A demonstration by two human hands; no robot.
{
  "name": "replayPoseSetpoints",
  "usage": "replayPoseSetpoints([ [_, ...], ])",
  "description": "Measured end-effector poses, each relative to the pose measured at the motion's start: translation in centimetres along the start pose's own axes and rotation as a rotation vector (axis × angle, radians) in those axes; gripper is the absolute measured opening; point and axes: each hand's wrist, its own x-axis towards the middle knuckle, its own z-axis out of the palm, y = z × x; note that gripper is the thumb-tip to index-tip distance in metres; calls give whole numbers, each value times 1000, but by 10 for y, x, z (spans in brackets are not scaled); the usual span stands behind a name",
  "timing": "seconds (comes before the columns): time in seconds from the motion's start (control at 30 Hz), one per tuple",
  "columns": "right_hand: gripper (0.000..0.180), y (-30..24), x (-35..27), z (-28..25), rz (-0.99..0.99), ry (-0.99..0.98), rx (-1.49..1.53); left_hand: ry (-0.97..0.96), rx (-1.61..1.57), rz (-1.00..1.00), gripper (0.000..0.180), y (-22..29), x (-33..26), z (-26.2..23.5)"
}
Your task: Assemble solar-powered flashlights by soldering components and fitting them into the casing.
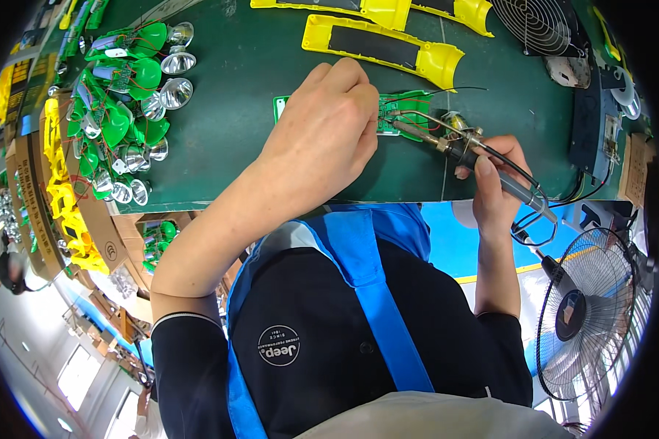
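1. Lying on the green bench (271, 51), just beyond the person's chest, is a small green circuit board (406, 111) with thin red wires on it.
2. The left hand (326, 121) is curled shut over the board's left end, pinning it down.
3. The right hand (494, 179) is closed around a soldering iron (461, 150). Its tip touches the board.
4. The hot tip sits very near the left fingers. A small slip could burn them, or melt a wire.
5. If the board slides, the tip could land in the wrong spot.
6. Yellow plastic shells (388, 44) lie further back. Green lamp parts with shiny reflectors (124, 110) are piled on the left.
7. The left hand hides most of the board. The exact spot the tip touches is too small to make out.
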Motion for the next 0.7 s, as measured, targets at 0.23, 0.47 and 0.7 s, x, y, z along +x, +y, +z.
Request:
replayPoseSetpoints([
  [0.23, 23, -2, 0, 2, -37, -24, -50, -10, 34, -9, 11, 3, 2, 0],
  [0.47, 24, 6, -2, 1, -127, -23, -43, -34, 73, -10, 11, 6, 3, -2],
  [0.7, 28, 5, 1, -6, -149, 41, 57, -33, 83, 23, 9, 6, 1, -1],
])
